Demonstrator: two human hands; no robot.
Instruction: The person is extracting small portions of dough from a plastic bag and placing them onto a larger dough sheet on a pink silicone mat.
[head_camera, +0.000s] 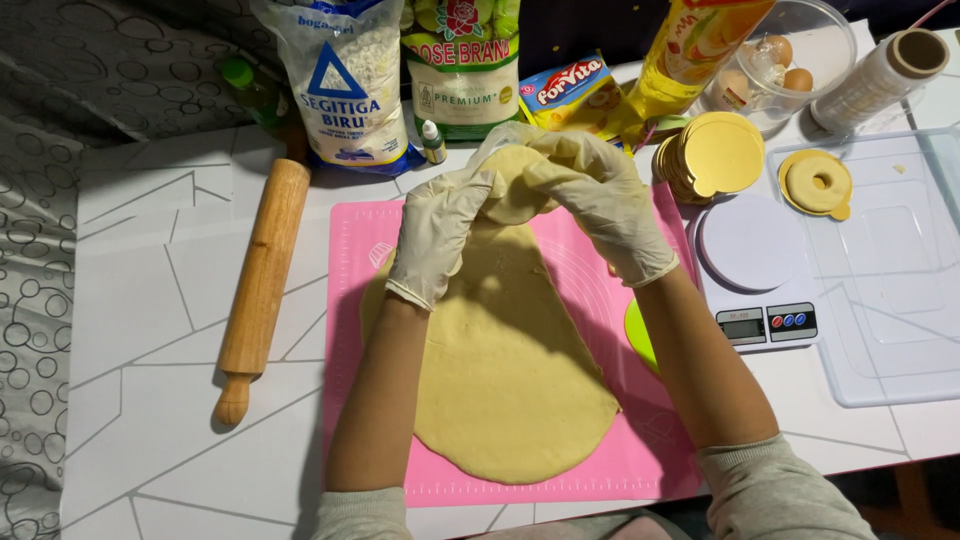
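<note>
A wooden rolling pin (262, 270) lies left of the pink mat (350, 300); a kitchen scale (755, 270) sits right.

Pale yellow dough sheet (510, 370) lies on a bright pink mat (640, 440). Both hands, left hand (435, 235) and right hand (600, 200), wear creamy white gloves. The table (150, 330) is white with thin grey angular lines. Toward its left edge lies a tan wooden rolling pin (262, 275). Near the right edge sit a white scale (755, 265) and shiny gold round boards (712, 155).
</note>
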